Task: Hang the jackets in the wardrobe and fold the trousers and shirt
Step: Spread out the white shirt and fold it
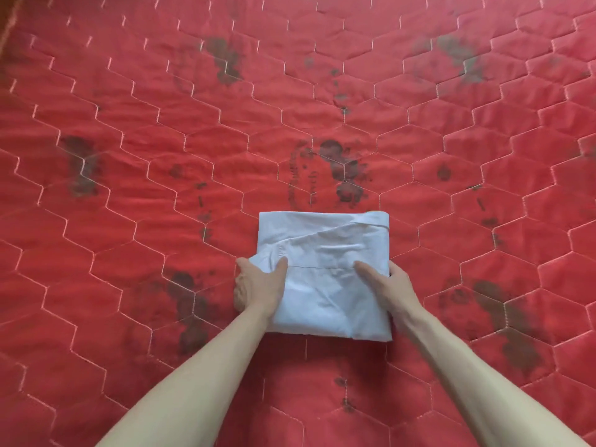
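Note:
A pale blue shirt (329, 253) lies folded into a compact rectangle on the red quilted bedspread (129, 156), just below the middle of the view. My left hand (256, 287) grips its left edge, thumb on top and fingers tucked under the cloth. At the right edge my right hand (385, 287) holds it the same way, thumb lying across the top. Both forearms reach in from the bottom of the frame. No jackets, trousers or wardrobe are in view.
The bedspread fills the whole view, stitched in a hexagon pattern with dark faded floral prints. A strip of darker surface (8, 24) shows at the far upper left corner.

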`<move>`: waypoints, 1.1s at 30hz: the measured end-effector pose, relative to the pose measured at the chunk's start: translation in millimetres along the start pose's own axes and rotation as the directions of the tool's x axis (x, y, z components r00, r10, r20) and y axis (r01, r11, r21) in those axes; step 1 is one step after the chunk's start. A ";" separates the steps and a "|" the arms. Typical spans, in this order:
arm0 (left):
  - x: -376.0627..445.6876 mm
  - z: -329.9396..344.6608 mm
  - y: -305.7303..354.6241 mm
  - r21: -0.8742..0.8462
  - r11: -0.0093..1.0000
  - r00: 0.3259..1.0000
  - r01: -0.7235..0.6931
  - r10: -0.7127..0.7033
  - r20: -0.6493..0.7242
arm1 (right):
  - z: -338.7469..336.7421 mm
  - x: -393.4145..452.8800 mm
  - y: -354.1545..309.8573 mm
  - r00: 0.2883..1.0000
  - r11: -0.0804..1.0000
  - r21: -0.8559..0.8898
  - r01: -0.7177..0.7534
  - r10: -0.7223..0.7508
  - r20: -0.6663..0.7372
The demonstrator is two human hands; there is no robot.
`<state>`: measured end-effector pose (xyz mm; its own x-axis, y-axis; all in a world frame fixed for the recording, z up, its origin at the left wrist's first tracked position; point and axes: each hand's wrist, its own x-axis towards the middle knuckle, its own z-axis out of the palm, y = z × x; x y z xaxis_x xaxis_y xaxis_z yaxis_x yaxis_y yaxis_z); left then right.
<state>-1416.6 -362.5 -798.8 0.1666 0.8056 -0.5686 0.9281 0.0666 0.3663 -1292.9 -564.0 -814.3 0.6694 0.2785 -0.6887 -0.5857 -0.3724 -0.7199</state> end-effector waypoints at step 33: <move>-321.7 -341.8 55.6 -0.779 0.556 0.642 0.289 0.491 0.589 | -102.9 -412.0 -294.8 0.885 0.986 0.169 0.016 -0.092 0.456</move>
<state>-1532.4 -416.7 -343.7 0.7589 0.2029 -0.6187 0.3050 0.7288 0.6131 -1349.0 -660.0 -309.4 0.4384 0.6841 -0.5829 -0.6439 -0.2134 -0.7348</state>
